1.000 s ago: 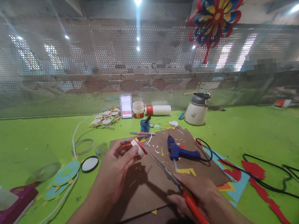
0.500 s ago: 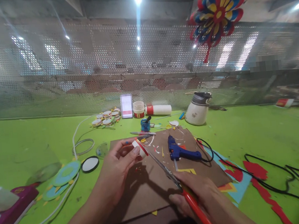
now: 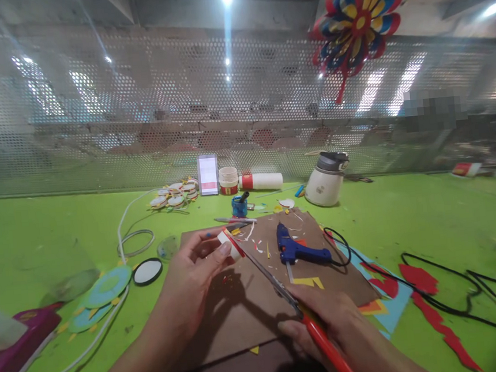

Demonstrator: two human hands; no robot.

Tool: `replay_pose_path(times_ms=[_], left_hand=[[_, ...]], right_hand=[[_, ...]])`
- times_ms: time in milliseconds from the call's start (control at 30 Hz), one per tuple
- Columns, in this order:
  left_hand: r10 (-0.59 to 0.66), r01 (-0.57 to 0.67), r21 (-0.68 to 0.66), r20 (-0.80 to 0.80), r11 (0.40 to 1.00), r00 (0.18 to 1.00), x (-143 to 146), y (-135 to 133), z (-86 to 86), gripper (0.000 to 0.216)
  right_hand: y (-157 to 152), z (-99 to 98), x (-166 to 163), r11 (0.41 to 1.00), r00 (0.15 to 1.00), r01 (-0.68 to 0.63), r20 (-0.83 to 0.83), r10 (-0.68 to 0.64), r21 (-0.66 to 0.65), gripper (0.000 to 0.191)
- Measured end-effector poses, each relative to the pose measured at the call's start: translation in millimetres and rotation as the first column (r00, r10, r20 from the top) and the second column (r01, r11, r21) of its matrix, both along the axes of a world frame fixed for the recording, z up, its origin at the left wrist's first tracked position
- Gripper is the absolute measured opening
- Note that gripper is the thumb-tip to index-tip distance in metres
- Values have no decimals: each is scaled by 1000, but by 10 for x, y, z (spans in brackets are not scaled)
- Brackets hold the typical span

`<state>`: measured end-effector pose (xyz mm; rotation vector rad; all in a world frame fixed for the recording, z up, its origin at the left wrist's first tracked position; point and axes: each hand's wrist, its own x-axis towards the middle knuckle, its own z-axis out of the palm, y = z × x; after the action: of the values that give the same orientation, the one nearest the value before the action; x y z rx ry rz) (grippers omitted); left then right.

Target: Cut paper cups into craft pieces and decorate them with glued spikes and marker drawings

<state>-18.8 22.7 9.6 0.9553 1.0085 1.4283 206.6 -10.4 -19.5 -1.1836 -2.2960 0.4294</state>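
Clamps right hand (image 3: pixel 330 326) on red scissors (image 3: pixel 270 281) at 5 o'clock; pinches paper disc (image 3: pixel 232 246) in left hand (image 3: pixel 193 280) at 11, above cardboard (image 3: pixel 242 319). Seems light, flimsy, easily creased: best gripped by rim. Beyond, glue gun (image 3: pixel 299 253).

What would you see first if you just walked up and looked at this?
The big red, blue and yellow paper flower high on the right jumps out, above the bright green table. In the middle, the left hand pinches a small white and red piece, and the right hand holds red-handled scissors whose tips reach it. A blue glue gun lies on brown cardboard beside them.
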Motion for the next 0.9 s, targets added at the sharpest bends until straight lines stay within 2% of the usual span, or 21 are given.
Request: replay_pose_path(times_ms=[167, 333, 500, 733, 900], left_hand=[[12, -12, -15, 0, 1000, 1000, 13, -28, 37, 38], [20, -20, 15, -11, 1000, 1000, 20, -13, 23, 37], [18, -18, 10, 18, 1000, 1000, 20, -5, 2, 37], [12, -12, 0, 136, 1000, 991, -35, 31, 24, 34], [32, -30, -14, 132, 999, 991, -43, 64, 34, 31]], right_hand=[[-8, -37, -13, 1000, 999, -17, -41, 17, -9, 25], [-8, -57, -4, 1000, 1000, -1, -1, 1, -1, 27], [-6, -54, -3, 1000, 1000, 2, -23, -1, 6, 25], [-3, -48, 7, 1000, 1000, 5, -15, -5, -3, 28], [17, -36, 17, 1000, 1000, 5, 14, -5, 5, 26]])
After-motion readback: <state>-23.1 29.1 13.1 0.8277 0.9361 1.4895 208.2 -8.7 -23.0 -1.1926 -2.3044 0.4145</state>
